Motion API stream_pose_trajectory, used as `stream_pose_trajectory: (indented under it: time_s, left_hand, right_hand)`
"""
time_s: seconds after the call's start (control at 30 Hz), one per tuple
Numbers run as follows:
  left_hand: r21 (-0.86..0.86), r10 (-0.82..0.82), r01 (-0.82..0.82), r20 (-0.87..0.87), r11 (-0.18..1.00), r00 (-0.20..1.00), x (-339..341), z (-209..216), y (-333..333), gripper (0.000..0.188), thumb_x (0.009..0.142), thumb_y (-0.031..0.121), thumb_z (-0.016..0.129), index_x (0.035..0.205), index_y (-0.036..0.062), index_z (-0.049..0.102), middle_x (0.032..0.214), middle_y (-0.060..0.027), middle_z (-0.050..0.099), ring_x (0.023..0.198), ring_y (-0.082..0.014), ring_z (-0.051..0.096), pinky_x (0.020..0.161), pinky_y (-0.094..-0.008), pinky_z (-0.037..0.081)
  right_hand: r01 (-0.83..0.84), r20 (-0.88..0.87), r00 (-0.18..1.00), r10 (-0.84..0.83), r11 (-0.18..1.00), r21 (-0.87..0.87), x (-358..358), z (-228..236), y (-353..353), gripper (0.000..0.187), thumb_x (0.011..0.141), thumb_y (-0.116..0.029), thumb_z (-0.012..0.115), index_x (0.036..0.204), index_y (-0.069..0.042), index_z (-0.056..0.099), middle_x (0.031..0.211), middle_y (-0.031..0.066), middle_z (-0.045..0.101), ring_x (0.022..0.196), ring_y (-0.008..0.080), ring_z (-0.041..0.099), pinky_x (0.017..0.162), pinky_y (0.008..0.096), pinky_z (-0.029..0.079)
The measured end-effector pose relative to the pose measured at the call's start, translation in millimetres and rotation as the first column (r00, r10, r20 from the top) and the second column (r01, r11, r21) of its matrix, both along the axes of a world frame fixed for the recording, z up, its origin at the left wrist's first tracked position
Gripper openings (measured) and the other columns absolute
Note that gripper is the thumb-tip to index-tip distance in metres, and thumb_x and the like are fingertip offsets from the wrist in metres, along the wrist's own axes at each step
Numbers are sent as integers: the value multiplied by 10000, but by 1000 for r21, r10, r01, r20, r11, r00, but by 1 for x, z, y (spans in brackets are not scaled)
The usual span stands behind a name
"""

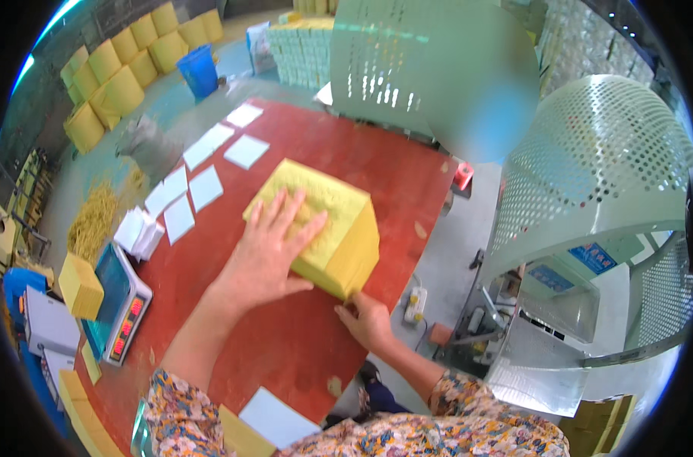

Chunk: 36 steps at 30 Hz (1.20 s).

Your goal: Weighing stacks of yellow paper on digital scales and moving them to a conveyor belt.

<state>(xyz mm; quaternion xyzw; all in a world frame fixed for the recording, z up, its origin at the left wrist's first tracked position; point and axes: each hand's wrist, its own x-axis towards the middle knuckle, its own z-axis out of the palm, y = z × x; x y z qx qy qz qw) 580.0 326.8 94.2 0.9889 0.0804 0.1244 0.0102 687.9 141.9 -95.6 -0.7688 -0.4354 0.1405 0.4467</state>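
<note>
A thick block of stacked yellow paper (pixel 342 221) rests on the red tabletop (pixel 232 305), turned at an angle. My left hand (pixel 262 251) lies across its top with the fingers spread, pressing flat on the upper sheet. At the block's near lower corner is my right hand (pixel 368 321), its thumb and fingers pinched together on the paper's edge. How many sheets lie between those fingertips is hidden. Several white sheets (pixel 206 187) are laid out along the table's far left side.
A digital scale (pixel 125 320) stands at the left edge, with a yellow paper stack (pixel 80 286) beside it. Pale green machine guards with perforated panels (pixel 590 167) rise on the right. Yellow rolls (pixel 122 91) and a blue bin (pixel 199 71) stand on the floor behind.
</note>
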Motion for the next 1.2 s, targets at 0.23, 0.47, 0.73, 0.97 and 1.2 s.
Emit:
stream_pose_trajectory:
  time_s: [0.23,0.47,0.73,0.97,1.2]
  left_hand:
    - [81,-20,2,221,997,975,52,-52,34,926,635,242,878,1458,232,454,1549,-169,341,1429,-411,307,1160,-599,220]
    - [131,-22,-16,281,991,960,212,-57,128,1004,608,235,902,1488,252,418,1531,-148,373,1407,-392,348,1150,-572,252]
    - [153,21,-60,240,986,971,321,-56,204,1017,635,262,888,1512,294,374,1545,-112,366,1414,-376,351,1140,-586,284]
    - [159,161,-191,183,969,970,338,-48,203,1026,653,266,882,1524,291,339,1563,-128,331,1447,-368,306,1156,-610,255]
    - [200,-60,-42,478,979,877,256,-50,99,782,717,208,754,1434,144,450,1403,-175,465,1335,-351,432,1040,-572,352]
  right_hand:
    - [124,166,976,-144,984,127,44,-10,46,252,800,-216,758,710,-28,616,641,155,616,584,353,630,540,431,498]
    - [254,317,902,-293,954,160,194,-14,146,244,809,-241,724,730,-42,608,704,153,649,644,351,652,589,461,522]
    - [330,388,842,-375,927,181,286,-22,226,211,865,-243,671,841,-54,581,816,149,657,713,359,654,623,476,522]
    - [353,359,855,-374,927,127,303,-31,241,213,882,-264,652,911,-68,575,903,147,662,762,371,658,665,495,529]
    - [296,204,897,-392,876,381,311,-31,232,142,847,-201,686,886,-65,674,861,163,684,789,382,668,685,467,521]
